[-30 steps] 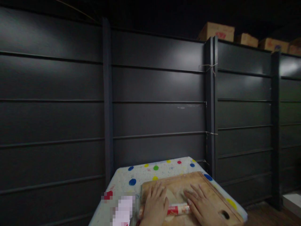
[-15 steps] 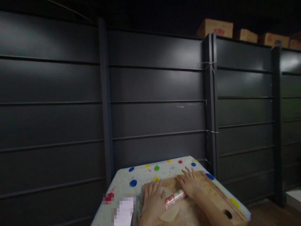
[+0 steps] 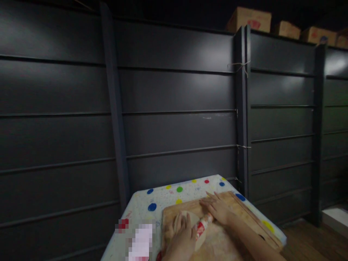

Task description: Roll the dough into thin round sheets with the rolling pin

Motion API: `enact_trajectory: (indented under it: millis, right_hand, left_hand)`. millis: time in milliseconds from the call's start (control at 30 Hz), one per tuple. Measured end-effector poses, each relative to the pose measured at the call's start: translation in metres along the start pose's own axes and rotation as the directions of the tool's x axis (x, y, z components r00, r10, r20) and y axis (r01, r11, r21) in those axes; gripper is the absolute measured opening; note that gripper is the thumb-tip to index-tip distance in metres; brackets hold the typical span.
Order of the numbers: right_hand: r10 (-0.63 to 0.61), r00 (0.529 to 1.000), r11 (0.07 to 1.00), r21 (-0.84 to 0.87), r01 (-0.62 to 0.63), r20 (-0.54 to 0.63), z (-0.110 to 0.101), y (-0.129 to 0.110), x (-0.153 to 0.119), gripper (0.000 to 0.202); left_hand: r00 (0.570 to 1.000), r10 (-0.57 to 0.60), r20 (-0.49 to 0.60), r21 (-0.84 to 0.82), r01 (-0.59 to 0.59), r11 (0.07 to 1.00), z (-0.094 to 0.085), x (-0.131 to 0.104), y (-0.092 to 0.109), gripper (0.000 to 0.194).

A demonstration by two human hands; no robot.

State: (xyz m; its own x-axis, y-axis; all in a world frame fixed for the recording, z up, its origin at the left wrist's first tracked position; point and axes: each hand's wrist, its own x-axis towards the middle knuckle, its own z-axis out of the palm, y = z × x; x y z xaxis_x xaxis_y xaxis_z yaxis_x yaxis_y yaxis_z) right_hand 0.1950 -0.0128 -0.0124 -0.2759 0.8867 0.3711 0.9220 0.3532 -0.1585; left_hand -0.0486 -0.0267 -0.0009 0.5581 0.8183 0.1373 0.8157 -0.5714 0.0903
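Note:
A red-and-white labelled cylinder [image 3: 201, 228] lies slantwise across a thin, pale, flat piece that looks like dough [image 3: 201, 242]. Both rest on a wooden board [image 3: 171, 211]. My left hand [image 3: 182, 232] is over the cylinder's near left end, its fingers stretched forward above the pale piece. At the far right end my right hand [image 3: 217, 209] lies palm down, fingers extended and slightly apart. The hands cover both ends of the cylinder, so what kind of cylinder it is I cannot tell.
The board sits on a table with a white, colour-dotted cover [image 3: 163, 197]. A blurred pale pink item [image 3: 140, 241] lies left of the board. Behind the table rises a dark panelled wall [image 3: 179, 134]. Cardboard boxes [image 3: 251, 20] stand above the wall at right.
The cylinder has turned to a steeper slant and its label has rolled round. My left hand has shifted right and nearer; the right hand's fingers have swung left. The view has tilted slightly.

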Motion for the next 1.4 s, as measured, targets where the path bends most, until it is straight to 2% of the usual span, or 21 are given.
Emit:
enact_trajectory:
  millis: [133, 300, 500, 600, 700, 800, 967, 1133, 1233, 1400]
  right_hand:
    - [-0.077, 0.997, 0.996, -0.04, 0.077, 0.003, -0.005, 0.002, -0.023, 0.048]
    - [-0.015, 0.998, 1.0, -0.003, 0.015, 0.058, -0.022, -0.007, -0.041, 0.05]
    - [0.013, 1.0, 1.0, -0.017, -0.013, 0.007, -0.031, -0.015, -0.052, 0.048]
    - [0.033, 0.999, 0.998, -0.05, -0.034, -0.007, -0.025, -0.014, -0.044, 0.048]
    - [0.059, 0.998, 0.996, -0.067, -0.058, 0.019, -0.017, -0.011, -0.025, 0.048]
    - [0.112, 0.993, 0.991, -0.077, -0.108, 0.042, -0.006, -0.007, -0.004, 0.05]
    - [0.158, 0.986, 0.982, -0.111, -0.151, 0.057, 0.005, 0.0, 0.02, 0.047]
    - [0.237, 0.971, 0.965, -0.119, -0.233, 0.023, 0.008, 0.003, 0.035, 0.048]
    - [0.253, 0.967, 0.959, -0.129, -0.251, 0.001, 0.009, 0.002, 0.04, 0.046]
    - [0.209, 0.978, 0.966, -0.148, -0.21, -0.017, 0.007, -0.001, 0.041, 0.04]
  left_hand:
    - [0.998, 0.062, 0.026, -0.047, -0.06, 0.997, -0.006, -0.01, 0.011, 0.055]
    - [0.997, 0.031, 0.065, -0.103, -0.024, 0.994, -0.007, -0.016, 0.022, 0.055]
    - [0.997, 0.04, 0.067, -0.078, -0.035, 0.996, 0.005, -0.011, 0.022, 0.052]
    - [0.993, 0.118, -0.009, -0.041, -0.118, 0.992, 0.002, -0.008, 0.015, 0.049]
    - [0.973, 0.212, -0.095, -0.011, -0.214, 0.977, -0.004, -0.001, 0.003, 0.048]
    - [0.969, 0.209, -0.13, 0.013, -0.209, 0.978, -0.008, 0.01, -0.01, 0.05]
    - [0.97, 0.228, -0.088, 0.072, -0.222, 0.972, -0.018, 0.025, -0.028, 0.044]
    - [0.968, 0.245, -0.043, 0.083, -0.241, 0.967, -0.03, 0.037, -0.042, 0.041]
    - [0.958, 0.286, -0.022, 0.076, -0.284, 0.956, -0.026, 0.051, -0.054, 0.045]
    - [0.936, 0.351, -0.031, 0.029, -0.35, 0.936, 0.001, 0.073, -0.074, 0.046]
